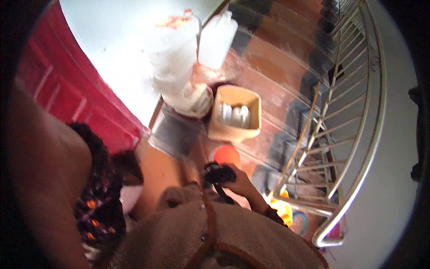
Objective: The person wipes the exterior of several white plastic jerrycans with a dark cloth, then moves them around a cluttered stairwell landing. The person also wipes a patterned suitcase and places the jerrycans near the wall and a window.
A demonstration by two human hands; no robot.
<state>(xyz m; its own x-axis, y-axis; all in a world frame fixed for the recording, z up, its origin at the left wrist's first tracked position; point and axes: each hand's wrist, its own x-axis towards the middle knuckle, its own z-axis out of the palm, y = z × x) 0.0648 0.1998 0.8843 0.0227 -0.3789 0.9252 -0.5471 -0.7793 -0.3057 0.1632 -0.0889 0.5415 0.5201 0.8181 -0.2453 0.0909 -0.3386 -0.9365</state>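
My right hand (244,184) is in front of my body, at the end of a dark patterned sleeve cuff. A small black object (219,173) with a strap covers its fingers, so whether they grip it is unclear. Just beyond is a round orange-red thing (227,154), possibly a ball or a lid. My left arm (49,179) rises large and blurred along the left side; its hand lies outside the picture. Farther ahead, a tan box (235,133) on the tiled floor holds several white rounded items (239,115).
Left of the box stand a white sack (190,101) and a white plastic jug (218,40). Tiled steps (277,40) climb at the upper right beside a metal railing (380,89). A red panelled door (67,98) is at left. Something yellow (283,210) lies near the railing's foot.
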